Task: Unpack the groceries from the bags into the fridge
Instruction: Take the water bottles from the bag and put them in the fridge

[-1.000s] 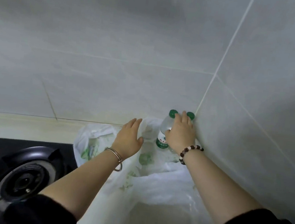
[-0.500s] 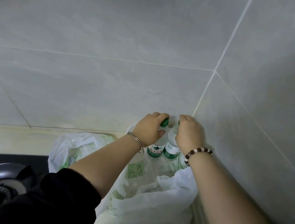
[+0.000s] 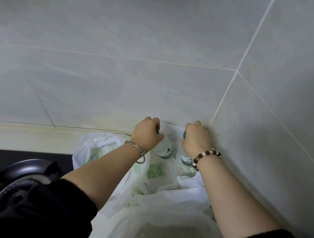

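Two pale grey tiled walls (image 3: 122, 36) meet in a corner (image 3: 226, 91) at 1 o'clock. A black hob (image 3: 1, 157) with round burner (image 3: 20, 181) occupies 8 o'clock.

Black sleeves (image 3: 43, 213); a thin silver bangle (image 3: 137, 150) on the left wrist, a beaded bracelet (image 3: 204, 157) (brown and white) on the right.

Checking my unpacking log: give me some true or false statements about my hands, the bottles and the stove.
1. The left hand and right hand each grip a bottle top. True.
2. The bottle caps are red. False: the left bottle and right bottle have green caps.
3. The beaded bracelet is on the left wrist. False: it is on the right wrist; a metal bangle is on the left.
4. A stove burner lies left of the white bags. True.
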